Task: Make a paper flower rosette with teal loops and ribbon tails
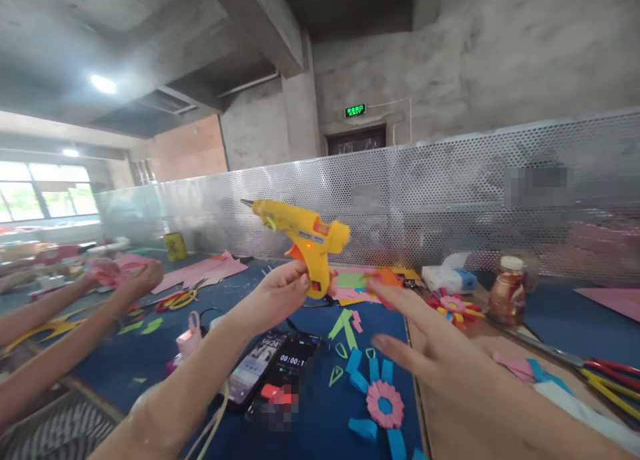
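Note:
My left hand grips the handle of a yellow glue gun, held up above the table with its nozzle towards the upper left. To the right of the gun, my right hand is spread and slightly blurred, with nothing in it. Below it lies a pink folded-paper ring with blue paper strips around it. Green paper strips and small green loops lie left of the ring.
Two phones lie beneath my left forearm. At the left, another person's hands hold pink material. A brown jar, a tissue pack, a paper flower and scissors are at the right. A perforated metal panel stands behind.

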`<state>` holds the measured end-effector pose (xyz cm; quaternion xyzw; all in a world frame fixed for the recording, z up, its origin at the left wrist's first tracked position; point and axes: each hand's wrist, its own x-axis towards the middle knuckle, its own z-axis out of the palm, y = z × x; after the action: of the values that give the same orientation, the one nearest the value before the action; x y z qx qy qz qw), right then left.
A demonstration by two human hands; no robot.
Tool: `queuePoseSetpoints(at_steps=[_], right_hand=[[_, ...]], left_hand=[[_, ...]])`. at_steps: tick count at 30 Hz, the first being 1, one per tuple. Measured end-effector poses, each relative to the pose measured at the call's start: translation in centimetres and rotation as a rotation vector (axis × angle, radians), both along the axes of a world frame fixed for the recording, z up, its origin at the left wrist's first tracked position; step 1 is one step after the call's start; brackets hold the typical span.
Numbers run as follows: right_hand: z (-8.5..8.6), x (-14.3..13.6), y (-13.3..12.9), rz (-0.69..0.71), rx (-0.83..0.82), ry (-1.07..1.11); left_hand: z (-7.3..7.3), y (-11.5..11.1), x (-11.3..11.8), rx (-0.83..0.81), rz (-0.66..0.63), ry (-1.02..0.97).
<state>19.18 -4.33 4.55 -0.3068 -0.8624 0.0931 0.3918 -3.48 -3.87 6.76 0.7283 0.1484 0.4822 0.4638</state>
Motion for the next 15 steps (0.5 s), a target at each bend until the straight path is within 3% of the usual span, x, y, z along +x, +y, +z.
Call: queuePoseSetpoints(at_steps=[4,9,11,15], right_hand=[[4.0,-3.9,0.5,0.361,-0.175,0.151],[6.8,-6.4,-0.5,0.412,-0.213,0.514],[7.2,-6.1,-1.0,0.420,-0.168,0.668],[7.8,-4.3,-0.9,0.459,-0.162,0.939]], left_hand=[[0.9,-1.3,3.2,-0.066,-0.014,-0.059],[1.4,-2.3,4.3,-0.005,0.095,-0.088],[0.9,-2.7,3.9,0.106,0.247,0.024],[-1.4,-2.5,0.5,0.392,0.766,0.487]])
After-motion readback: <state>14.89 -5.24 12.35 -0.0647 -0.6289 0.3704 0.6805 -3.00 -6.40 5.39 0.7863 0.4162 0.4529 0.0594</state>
